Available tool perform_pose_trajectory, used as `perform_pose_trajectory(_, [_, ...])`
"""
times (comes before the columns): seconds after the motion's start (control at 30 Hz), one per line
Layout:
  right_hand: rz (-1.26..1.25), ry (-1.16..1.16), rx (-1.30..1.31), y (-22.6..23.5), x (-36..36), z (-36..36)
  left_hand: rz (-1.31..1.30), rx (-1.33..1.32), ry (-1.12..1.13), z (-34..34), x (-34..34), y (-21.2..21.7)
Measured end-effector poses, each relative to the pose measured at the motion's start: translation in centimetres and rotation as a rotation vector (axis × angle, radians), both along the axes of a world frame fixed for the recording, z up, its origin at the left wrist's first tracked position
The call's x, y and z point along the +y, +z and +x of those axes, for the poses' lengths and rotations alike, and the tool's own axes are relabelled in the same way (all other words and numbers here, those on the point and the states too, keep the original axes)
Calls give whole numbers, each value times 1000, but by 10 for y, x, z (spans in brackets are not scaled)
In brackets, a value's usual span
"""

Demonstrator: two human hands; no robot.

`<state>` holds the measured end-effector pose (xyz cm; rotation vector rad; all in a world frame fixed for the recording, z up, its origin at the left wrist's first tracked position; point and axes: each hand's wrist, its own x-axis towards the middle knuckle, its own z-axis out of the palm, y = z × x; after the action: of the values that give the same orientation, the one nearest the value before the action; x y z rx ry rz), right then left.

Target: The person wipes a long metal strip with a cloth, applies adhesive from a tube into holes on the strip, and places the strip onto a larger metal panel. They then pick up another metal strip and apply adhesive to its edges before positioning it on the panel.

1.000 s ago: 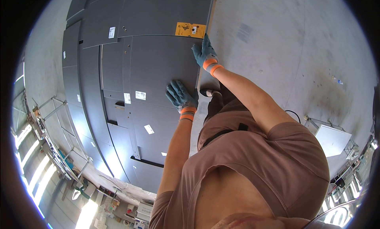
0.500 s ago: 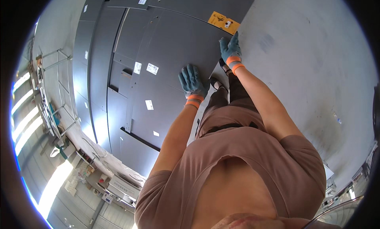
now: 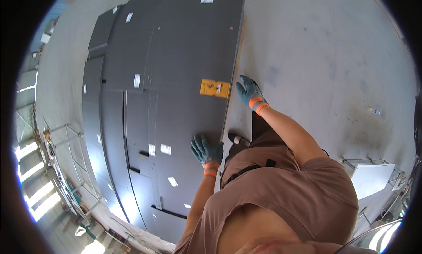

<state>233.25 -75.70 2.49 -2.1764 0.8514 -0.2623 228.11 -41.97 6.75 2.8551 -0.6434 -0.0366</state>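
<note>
My left hand (image 3: 205, 149), in a blue-grey work glove with an orange cuff, lies on top of a large dark grey panel (image 3: 184, 118) near its right edge. Its fingers are stretched out and hold nothing. To the right of that edge, my right hand (image 3: 249, 92) hangs in a matching glove above the floor, fingers apart and grasping nothing. A yellow card (image 3: 214, 88) lies flat on the panel, left of my right hand. Several white labels are stuck to the grey surfaces, one label (image 3: 165, 149) just left of my left hand.
More dark grey panels (image 3: 114, 122) lie side by side and overlapping to the left. Grey floor (image 3: 303, 65) runs along the right. A metal rack frame (image 3: 74, 153) stands at the far left, and a white board (image 3: 371, 179) is at the lower right.
My view has turned and shifted along the panels, so more of their far end shows. My right hand is now farther from the yellow card. The left hand stays on the panel.
</note>
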Motion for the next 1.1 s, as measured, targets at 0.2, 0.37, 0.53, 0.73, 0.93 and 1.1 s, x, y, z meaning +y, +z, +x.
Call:
perform_pose_trajectory(0.2, [-176,-88,-144,-7,-190,116,-88,-176,-94,89,-102,-8])
perform_pose_trajectory(0.37, [-354,-85,-170,3,-335,243,94,25,26,126,-182,-4])
perform_pose_trajectory(0.53, [-319,-102,-121,5,-427,333,263,137,33,132,-194,-12])
perform_pose_trajectory(0.73, [209,44,60,17,-447,362,334,167,69,129,-205,-10])
perform_pose_trajectory(0.93, [219,9,70,9,-450,369,306,144,64,133,-211,-11])
perform_pose_trajectory(1.1, [237,-10,19,6,-448,368,308,163,96,132,-210,-15])
